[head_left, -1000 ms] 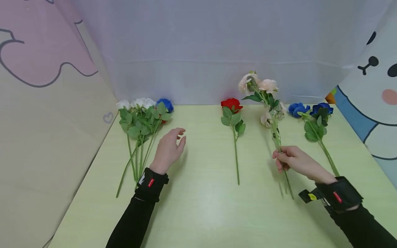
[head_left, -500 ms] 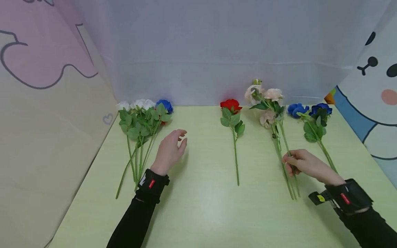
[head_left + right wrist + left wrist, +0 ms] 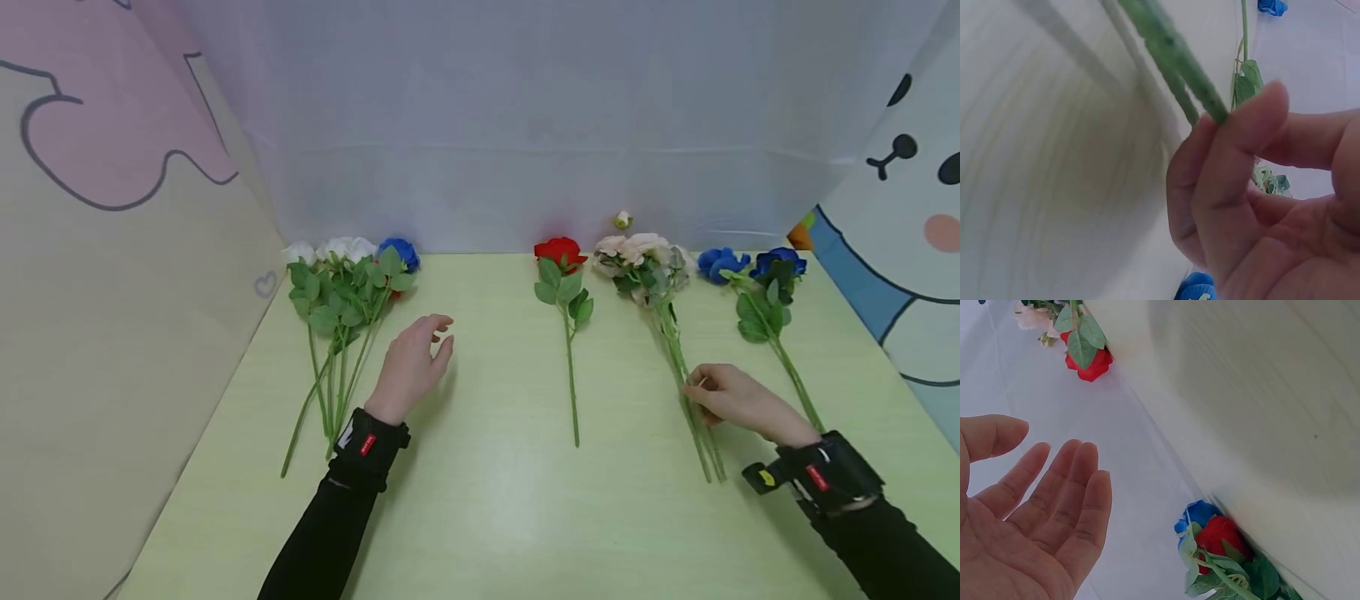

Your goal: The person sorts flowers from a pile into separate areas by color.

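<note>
My right hand (image 3: pixel 731 402) pinches a green stem (image 3: pixel 1179 59) between thumb and fingertips, low on a cluster of pale pink artificial flowers (image 3: pixel 643 254). Their blooms lie near the back edge of the table, and the stems point toward me. In the right wrist view the stem runs up from the fingertips (image 3: pixel 1272 103), close over the table. My left hand (image 3: pixel 414 367) hovers palm inward with relaxed fingers, holding nothing. It is beside a bunch of white, blue and red roses (image 3: pixel 341 300). The left wrist view shows its bare palm (image 3: pixel 1029 550).
A single red rose (image 3: pixel 559 252) lies mid-table, stem toward me. At the right lie blue roses (image 3: pixel 776 267) with long stems. A pale curtain (image 3: pixel 480 125) hangs behind the table (image 3: pixel 480 517), and printed cloths flank both sides.
My right hand has moved slightly right and lowered the pale pink flowers from against the curtain to the table's back edge. My left hand has barely moved.
</note>
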`<state>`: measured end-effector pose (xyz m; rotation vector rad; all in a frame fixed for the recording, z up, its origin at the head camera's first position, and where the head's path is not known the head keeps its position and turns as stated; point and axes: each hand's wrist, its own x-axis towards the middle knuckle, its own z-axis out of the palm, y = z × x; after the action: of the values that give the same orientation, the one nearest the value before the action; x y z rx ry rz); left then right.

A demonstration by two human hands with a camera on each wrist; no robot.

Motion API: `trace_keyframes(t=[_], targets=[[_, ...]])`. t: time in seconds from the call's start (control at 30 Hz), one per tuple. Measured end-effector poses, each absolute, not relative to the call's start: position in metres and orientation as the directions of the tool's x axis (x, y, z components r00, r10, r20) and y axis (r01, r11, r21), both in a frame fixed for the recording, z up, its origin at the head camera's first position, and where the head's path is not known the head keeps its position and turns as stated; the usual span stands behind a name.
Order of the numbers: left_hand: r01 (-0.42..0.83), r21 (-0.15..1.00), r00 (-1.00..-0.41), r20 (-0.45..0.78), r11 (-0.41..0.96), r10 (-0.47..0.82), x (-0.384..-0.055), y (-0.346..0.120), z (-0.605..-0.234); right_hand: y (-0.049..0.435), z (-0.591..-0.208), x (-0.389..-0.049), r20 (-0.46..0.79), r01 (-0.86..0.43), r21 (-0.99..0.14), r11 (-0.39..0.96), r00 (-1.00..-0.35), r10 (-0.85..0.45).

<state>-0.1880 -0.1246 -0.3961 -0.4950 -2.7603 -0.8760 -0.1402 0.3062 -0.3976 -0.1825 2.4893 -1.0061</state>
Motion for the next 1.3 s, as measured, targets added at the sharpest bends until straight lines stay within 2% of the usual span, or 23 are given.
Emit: trace_keyframes(t=[0.53, 0.87, 1.3], targets=[[0.371, 0.531, -0.925, 0.283, 0.762, 0.254, -0.187, -0.127, -0.4, 0.305, -0.401, -0.144, -0.377, 0.039, -0.625, 0.779, -0.889, -0.258], [0.364, 0.527, -0.928, 0.275, 0.768, 0.251, -0.188, -0.127, -0.401, 0.305, -0.396, -0.153, -0.323, -0.018, -0.575, 0.818, -0.914, -0.247], [0.364, 0.524, -0.929, 0.268, 0.77, 0.257, -0.189, -0.126, -0.399, 0.301, -0.395, -0.163, -0.391, 0.05, -0.556, 0.83, -0.897, -0.208]])
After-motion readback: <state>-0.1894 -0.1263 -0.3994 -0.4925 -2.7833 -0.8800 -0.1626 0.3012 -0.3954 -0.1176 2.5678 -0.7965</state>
